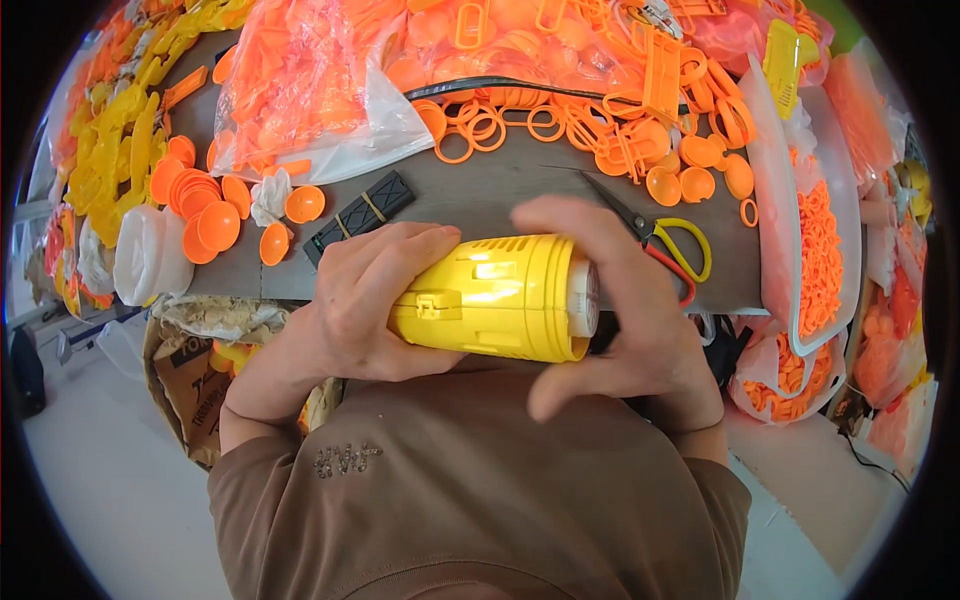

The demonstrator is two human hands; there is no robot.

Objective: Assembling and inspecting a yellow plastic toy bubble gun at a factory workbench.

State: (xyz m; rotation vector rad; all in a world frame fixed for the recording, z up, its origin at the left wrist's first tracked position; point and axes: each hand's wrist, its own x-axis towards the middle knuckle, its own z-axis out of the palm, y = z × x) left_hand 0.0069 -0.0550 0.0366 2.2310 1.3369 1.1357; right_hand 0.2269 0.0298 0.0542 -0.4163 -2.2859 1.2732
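Note:
My left hand (375, 300) is wrapped round the left end of a yellow ribbed plastic housing (490, 300), held sideways in front of my chest. A small moulded latch shows on its side. At its right end, a white round part (582, 298) sits inside the opening. My right hand (640, 310) is beside that end, slightly blurred, with thumb and fingers spread apart and a gap between them and the housing. Behind it on the table lie scissors (660, 240) with one yellow and one red handle. A black bar with a rubber band (365, 212) lies beyond my left hand.
Orange round cups (215, 225) and orange rings (485, 130) are spread over the grey table (480, 185). A clear bag (320, 90) of orange parts lies at the back. On the right stands a white bin (790, 200) of small orange pieces; yellow parts (125, 150) pile up at the left.

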